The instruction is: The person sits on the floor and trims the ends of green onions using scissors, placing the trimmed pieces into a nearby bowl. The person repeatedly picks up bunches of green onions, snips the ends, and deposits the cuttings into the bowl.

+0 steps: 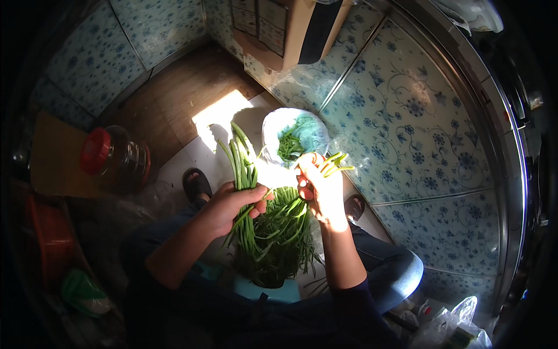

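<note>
A bunch of long green stalks (244,163), possibly garlic scapes or chives, stands upright in my left hand (235,201). Its lower ends hang down over a heap of thin green leafy stems (279,235) between my legs. My right hand (317,185), bright in direct sun, grips a smaller bundle of stems (333,165) with pale cut ends poking out past the fingers. Just beyond the hands is a bin lined with a thin plastic bag (271,131), with green scraps (290,146) inside. Part of a turquoise plastic piece (266,291) shows below the heap.
Cabinet doors with blue flowers (414,104) rise on the right. A cardboard box (305,35) juts out at the top. To the left stand a red-lidded clear jar (130,159) and an orange container (52,237). Plastic bags (453,325) lie at lower right.
</note>
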Action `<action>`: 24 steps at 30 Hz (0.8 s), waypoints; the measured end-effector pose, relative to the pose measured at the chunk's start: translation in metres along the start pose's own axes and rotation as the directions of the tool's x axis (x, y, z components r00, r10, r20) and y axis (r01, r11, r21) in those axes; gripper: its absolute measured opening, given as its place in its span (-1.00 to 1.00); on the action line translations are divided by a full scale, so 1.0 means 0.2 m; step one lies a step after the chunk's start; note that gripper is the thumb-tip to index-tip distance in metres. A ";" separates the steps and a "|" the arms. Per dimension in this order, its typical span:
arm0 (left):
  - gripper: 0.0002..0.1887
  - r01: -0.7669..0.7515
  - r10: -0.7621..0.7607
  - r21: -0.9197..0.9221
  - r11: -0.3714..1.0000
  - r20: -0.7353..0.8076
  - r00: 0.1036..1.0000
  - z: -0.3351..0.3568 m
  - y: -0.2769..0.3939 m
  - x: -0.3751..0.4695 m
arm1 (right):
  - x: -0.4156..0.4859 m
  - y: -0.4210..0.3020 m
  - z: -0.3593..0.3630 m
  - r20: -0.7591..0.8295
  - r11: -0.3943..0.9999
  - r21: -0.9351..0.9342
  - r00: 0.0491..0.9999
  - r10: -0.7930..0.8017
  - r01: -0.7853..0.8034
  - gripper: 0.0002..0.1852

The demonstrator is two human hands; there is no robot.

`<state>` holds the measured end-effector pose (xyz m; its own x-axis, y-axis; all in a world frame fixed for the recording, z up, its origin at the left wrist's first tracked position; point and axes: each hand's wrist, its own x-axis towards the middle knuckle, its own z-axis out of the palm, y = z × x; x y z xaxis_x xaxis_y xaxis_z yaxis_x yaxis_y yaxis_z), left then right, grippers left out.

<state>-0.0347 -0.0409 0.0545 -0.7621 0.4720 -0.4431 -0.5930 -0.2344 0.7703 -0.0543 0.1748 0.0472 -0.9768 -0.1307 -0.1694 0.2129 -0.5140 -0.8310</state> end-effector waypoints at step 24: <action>-0.74 -0.175 0.152 -0.082 0.981 -0.227 0.962 0.01 0.14 -0.04 | 0.96 0.57 -0.47 -0.244 -0.466 -0.860 0.970 0.015 -0.209 -0.75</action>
<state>-0.0442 -0.0497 0.0807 -0.8823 0.2254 -0.4131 -0.4701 -0.3818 0.7958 -0.2191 0.1713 -0.1304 -0.9491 0.0724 -0.3066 0.0867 0.9957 -0.0332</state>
